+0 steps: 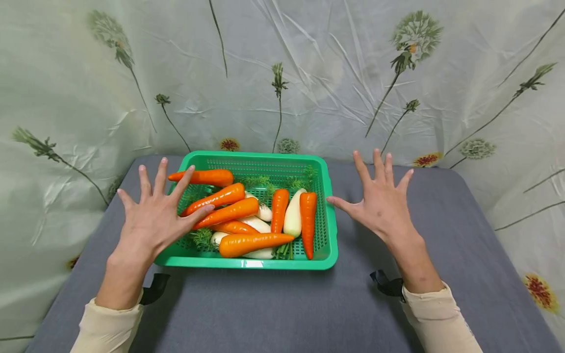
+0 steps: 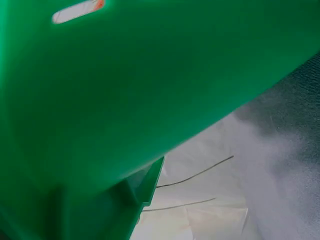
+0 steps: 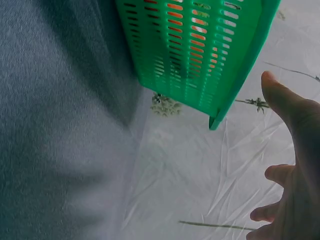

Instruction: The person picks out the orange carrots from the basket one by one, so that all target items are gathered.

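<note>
The basket (image 1: 247, 264) lies between the left grip (image 1: 154, 218) and right grip (image 1: 385, 208), both spread, released.

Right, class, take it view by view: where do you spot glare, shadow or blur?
Head view: mostly crisp, shiny highlights on the carrots, a white glare patch on the green basket's front rim; left wrist view: the basket, very close, looks soft and blurred; right wrist view: dark, soft-edged shadows across the grey cloth, the right hand dimly lit.

Smooth plastic basket (image 1: 198, 263) — glossy, smooth carrots (image 1: 253, 243) — matt cloth tabletop (image 1: 265, 309).
</note>
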A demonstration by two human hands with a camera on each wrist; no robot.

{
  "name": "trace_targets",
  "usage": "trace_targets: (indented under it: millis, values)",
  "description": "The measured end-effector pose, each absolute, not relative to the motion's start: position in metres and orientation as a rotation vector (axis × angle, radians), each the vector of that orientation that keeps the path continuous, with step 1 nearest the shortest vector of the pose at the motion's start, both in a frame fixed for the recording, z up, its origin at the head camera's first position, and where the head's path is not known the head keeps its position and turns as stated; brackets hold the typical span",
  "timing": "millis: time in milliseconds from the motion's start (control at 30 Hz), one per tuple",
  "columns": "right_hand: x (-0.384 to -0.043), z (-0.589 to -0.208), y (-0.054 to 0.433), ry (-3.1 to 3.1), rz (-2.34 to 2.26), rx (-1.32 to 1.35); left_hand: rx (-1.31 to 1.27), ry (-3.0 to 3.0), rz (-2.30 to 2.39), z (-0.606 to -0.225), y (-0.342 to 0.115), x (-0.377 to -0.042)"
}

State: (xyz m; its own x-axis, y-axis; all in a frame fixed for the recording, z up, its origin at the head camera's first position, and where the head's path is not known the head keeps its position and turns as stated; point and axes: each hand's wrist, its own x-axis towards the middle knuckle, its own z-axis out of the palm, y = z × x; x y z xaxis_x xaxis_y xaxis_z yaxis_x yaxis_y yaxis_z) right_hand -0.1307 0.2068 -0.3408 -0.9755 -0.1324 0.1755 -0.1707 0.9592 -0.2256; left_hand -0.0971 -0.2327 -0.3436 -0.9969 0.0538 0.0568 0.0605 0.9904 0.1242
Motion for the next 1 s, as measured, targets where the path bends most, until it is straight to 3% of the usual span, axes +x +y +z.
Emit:
trace_targets:
  millis: [1000]
  values:
    - [-0.124, -0.353, 0.171, -2.622, 1.116, 0.519, -0.155, -2.758, -0.62, -0.35, -0.234, -0.086]
